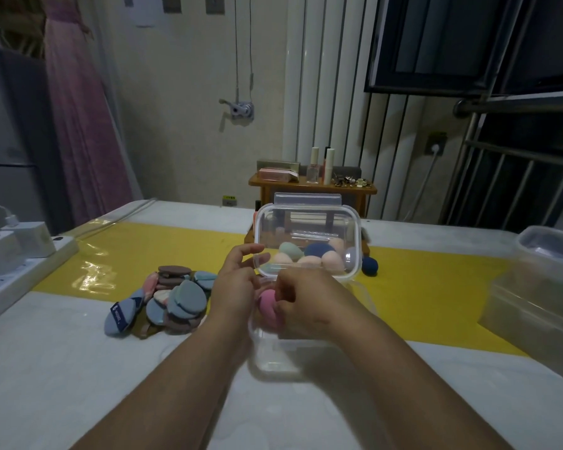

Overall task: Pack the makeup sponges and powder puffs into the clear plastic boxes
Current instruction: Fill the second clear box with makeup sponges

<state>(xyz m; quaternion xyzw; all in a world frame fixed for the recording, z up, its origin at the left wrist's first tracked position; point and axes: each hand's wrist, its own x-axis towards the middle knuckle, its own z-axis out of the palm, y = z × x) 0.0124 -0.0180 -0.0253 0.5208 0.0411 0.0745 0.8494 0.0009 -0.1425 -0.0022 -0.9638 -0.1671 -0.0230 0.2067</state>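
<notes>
Over a low clear box (293,352) at mid-table, the right hand (306,300) pinches a pink sponge (268,308); the left hand (238,284) touches the rim of a tilted clear box (307,222) holding sponges, grip unclear; powder puffs (166,297) lie heaped just left of them

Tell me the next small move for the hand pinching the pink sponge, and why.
Probably move the right hand a little forward and release the pink sponge into the clear box. The left hand seems to hold that box tilted by its rim, with the opening facing the person. Several sponges already lie inside with room above them.
</notes>
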